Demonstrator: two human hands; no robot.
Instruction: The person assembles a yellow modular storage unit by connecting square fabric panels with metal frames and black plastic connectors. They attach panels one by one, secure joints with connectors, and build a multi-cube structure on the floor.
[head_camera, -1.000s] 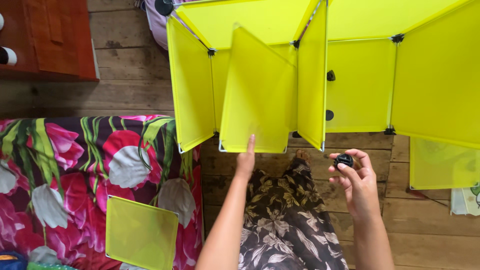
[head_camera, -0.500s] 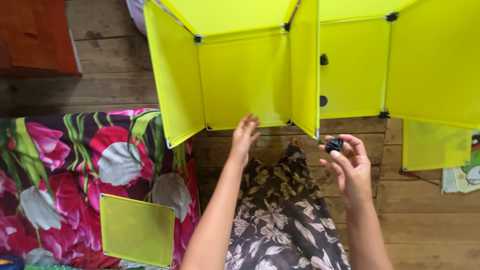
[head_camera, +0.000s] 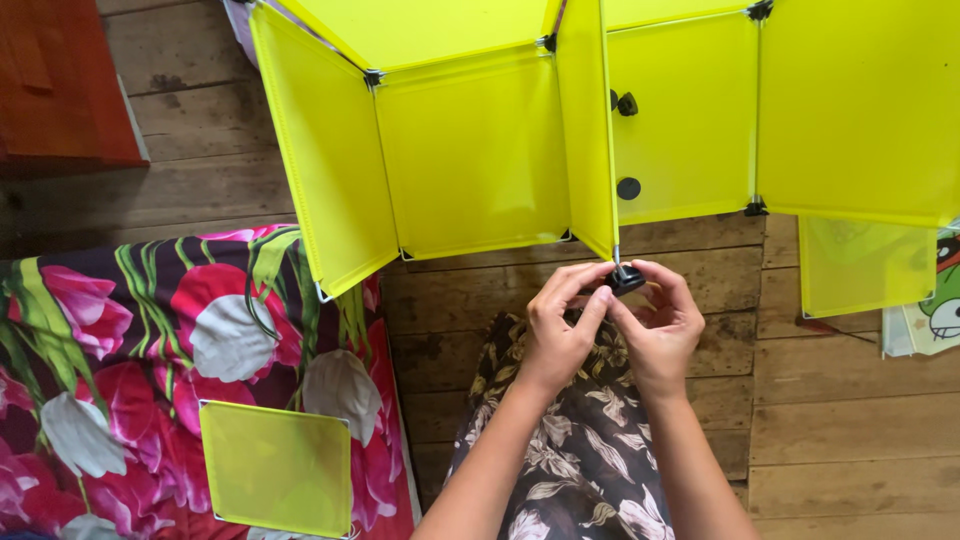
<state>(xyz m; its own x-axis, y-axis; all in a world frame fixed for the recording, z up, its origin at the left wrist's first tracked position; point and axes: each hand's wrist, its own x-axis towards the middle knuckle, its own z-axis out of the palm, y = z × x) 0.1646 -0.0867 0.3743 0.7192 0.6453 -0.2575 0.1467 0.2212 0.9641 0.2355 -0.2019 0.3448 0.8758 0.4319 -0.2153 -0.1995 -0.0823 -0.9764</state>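
Observation:
A small black plastic connector (head_camera: 626, 279) sits at the bottom corner of the upright yellow divider panel (head_camera: 588, 130) of a yellow panel cabinet (head_camera: 470, 150). My right hand (head_camera: 660, 325) pinches the connector with its fingertips. My left hand (head_camera: 562, 325) meets it from the left, with its fingers touching the same connector and the panel's corner. Both hands are over my lap, which is covered in dark floral cloth (head_camera: 580, 450).
A loose yellow panel (head_camera: 275, 468) lies on a floral mattress (head_camera: 120, 380) at the left. Another yellow panel (head_camera: 865, 265) leans at the right, beside a printed sheet (head_camera: 930, 315). Two black connectors (head_camera: 627, 104) sit on the cabinet's back panel. Wooden plank floor (head_camera: 840, 430) lies below.
My left hand let go of the middle panel, which swung back flat, and came over to the connector. My right hand brought the connector up to the divider's bottom corner.

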